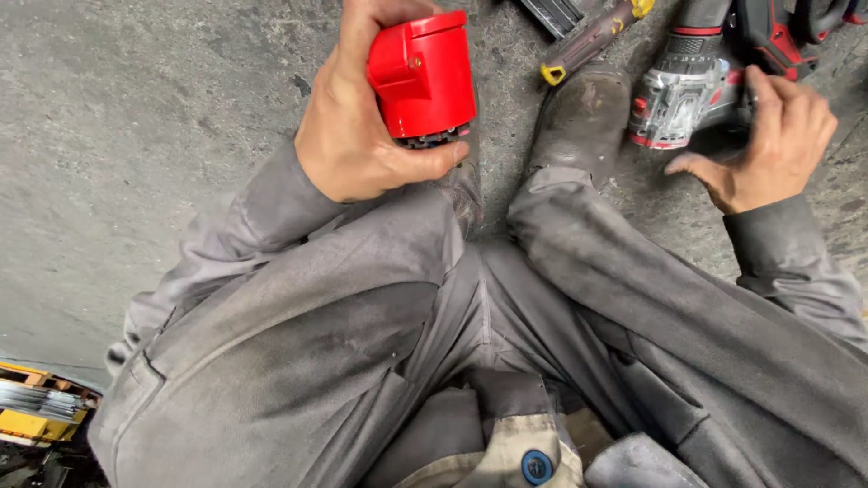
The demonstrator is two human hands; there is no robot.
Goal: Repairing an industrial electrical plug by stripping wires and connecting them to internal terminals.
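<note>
I look down at my own legs in dusty grey work trousers, squatting on a concrete floor. My left hand (354, 126) grips a red plastic battery pack (423, 74), held upright above my left knee, thumb under its dark contact end. My right hand (770, 136) reaches to the upper right and rests on a red, black and silver cordless drill (687, 86) lying on the floor beside my boot (579, 113). The fingers curl over the drill's body; its handle is partly hidden behind them.
A screwdriver with a dark and yellow handle (592, 36) lies on the floor near the top, next to a dark ribbed tool part (553, 14). A yellow case holding metal parts (36, 411) sits at the lower left. Grey concrete (136, 136) spreads to the left.
</note>
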